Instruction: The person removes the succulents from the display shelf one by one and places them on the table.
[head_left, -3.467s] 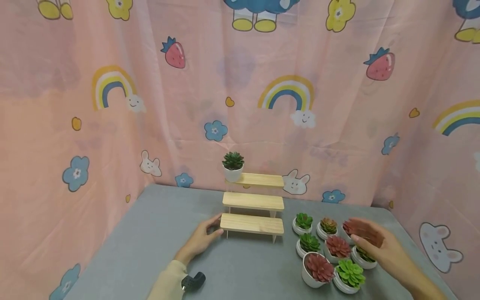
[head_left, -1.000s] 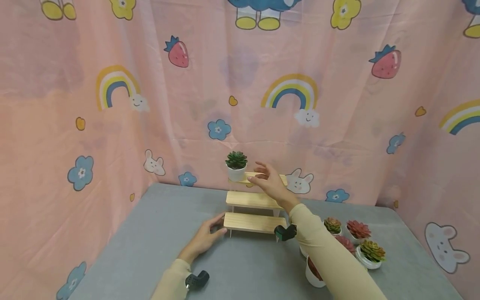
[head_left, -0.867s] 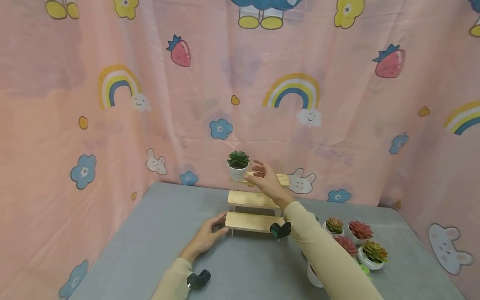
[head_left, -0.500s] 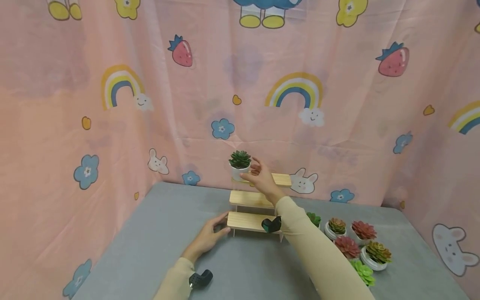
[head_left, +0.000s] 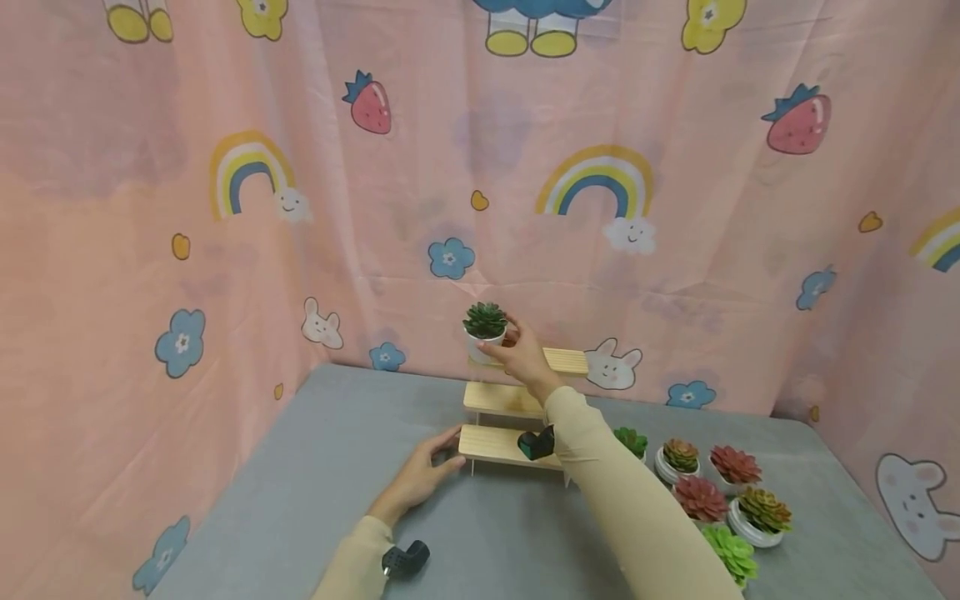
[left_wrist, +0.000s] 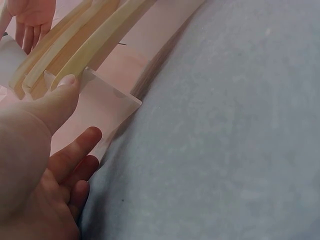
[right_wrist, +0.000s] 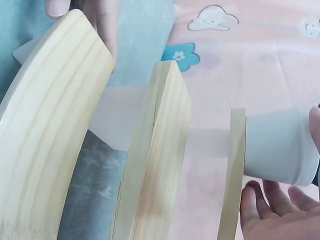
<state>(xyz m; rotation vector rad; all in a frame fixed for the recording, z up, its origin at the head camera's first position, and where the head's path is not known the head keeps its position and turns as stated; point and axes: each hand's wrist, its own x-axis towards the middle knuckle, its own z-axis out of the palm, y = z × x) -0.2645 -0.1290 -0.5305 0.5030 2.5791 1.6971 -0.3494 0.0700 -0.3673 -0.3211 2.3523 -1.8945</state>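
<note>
A three-tier wooden display stand (head_left: 501, 398) with see-through side panels stands at the back of the table. On the left end of its top shelf sits a dark green potted succulent (head_left: 485, 321) in a white pot (right_wrist: 277, 147). My right hand (head_left: 528, 363) holds this pot from the right, thumb at the front near the rim and fingers curled around the far side. The pot's base is against the shelf in the right wrist view. My left hand (head_left: 416, 478) grips the left end of the lowest shelf, thumb in front, index finger behind; its other fingers hang beside the side panel (left_wrist: 95, 107).
Several potted succulents stand at the right of the grey table (head_left: 285, 492), among them a red one (head_left: 735, 464), a bright green one (head_left: 729, 554) and a yellow-green one (head_left: 763, 508). My right sleeve (head_left: 630, 500) covers part of the group. A pink patterned curtain (head_left: 405, 192) hangs behind.
My right hand has gone from the plants at the right to the top shelf, then leftward, and now holds the dark green succulent's pot. My left hand stays at the stand.
</note>
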